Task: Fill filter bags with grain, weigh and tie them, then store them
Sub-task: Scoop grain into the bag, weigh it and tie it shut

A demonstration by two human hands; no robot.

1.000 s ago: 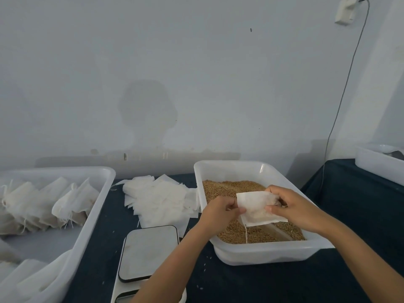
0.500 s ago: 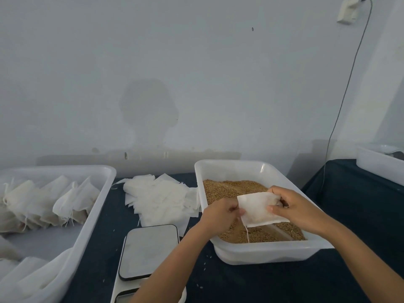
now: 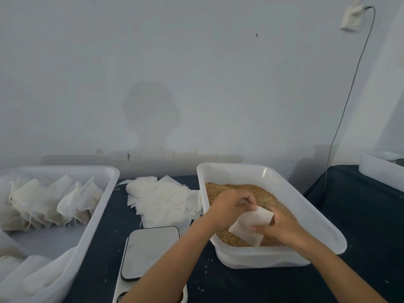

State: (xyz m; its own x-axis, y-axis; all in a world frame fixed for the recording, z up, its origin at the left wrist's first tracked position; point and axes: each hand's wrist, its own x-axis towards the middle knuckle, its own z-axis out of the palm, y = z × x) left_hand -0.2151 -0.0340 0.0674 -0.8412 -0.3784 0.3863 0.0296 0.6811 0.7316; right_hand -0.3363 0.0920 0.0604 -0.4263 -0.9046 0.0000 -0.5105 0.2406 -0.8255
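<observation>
Holding one filter bag (image 3: 251, 226) low over the grain (image 3: 220, 189), both hands working inside the grain tray (image 3: 306, 206) at right of centre. Left hand (image 3: 231, 206) pinches the bag's upper edge with curled fingers; right hand (image 3: 282, 228) grips the near side, thumb across the cloth. Bag tilted, lower corner down near the grain — likely so the mouth can be opened and grain scooped straight in, with spill falling back into the tray. Bag looks flat; probably nothing in it yet

Scale (image 3: 150, 250) sits just left of the tray, near the bottom edge, platform bare — close for weighing. Stack of flat unused bags (image 3: 161, 200) behind it, within reach. Storage tray (image 3: 96, 217) at lower left holds filled, tied bags (image 3: 50, 202)

Surface (image 3: 218, 283) has a dark cloth, a few stray grains. Plain pale wall; a cable (image 3: 349, 90) runs from a plug in the upper right. Another white tub (image 3: 380, 171) at far right edge
</observation>
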